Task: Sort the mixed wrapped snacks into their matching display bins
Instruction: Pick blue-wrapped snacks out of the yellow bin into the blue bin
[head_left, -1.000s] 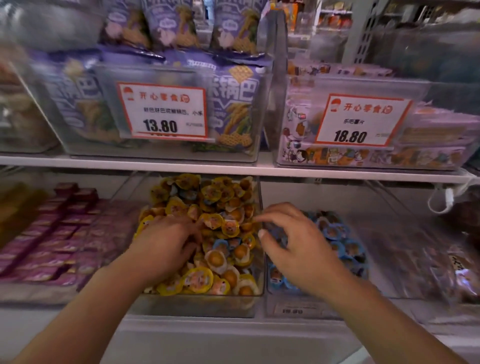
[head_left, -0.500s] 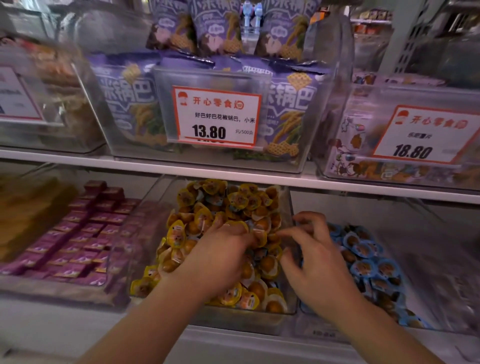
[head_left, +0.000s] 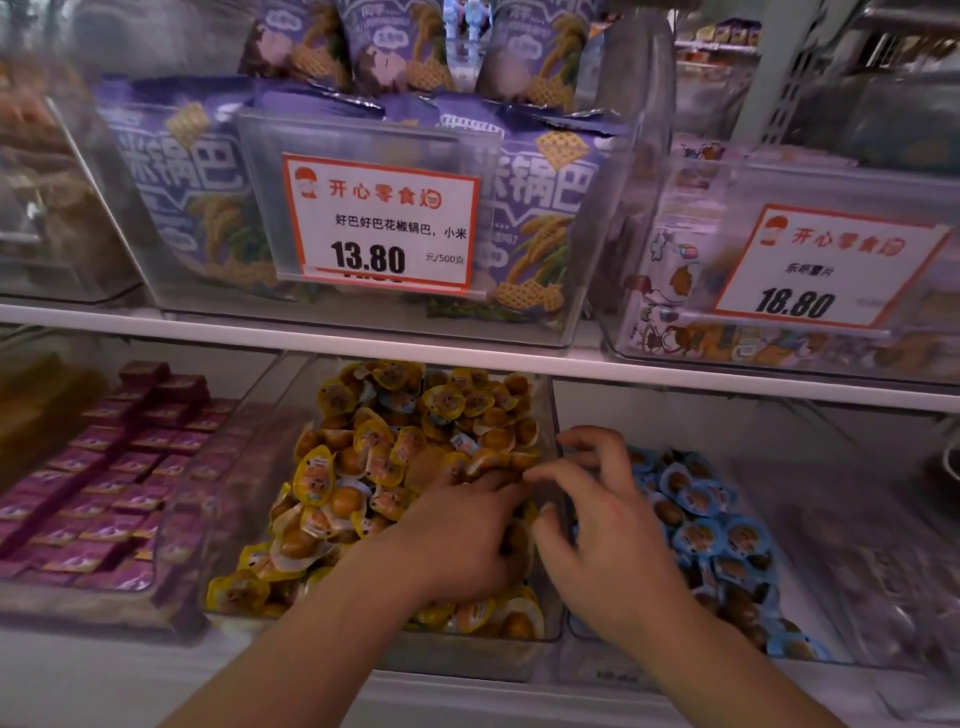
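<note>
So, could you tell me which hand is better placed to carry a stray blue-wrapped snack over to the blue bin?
Probably the right hand. It hovers at the divider, beside the blue bin, while the left hand is buried in the yellow bin and would have to cross over.

The single head-worn wide-angle camera is looking forward and slightly down, sitting close to the lower shelf's clear bins (head_left: 550, 415), with the upper shelf edge (head_left: 467, 358) crossing mid-frame.
</note>
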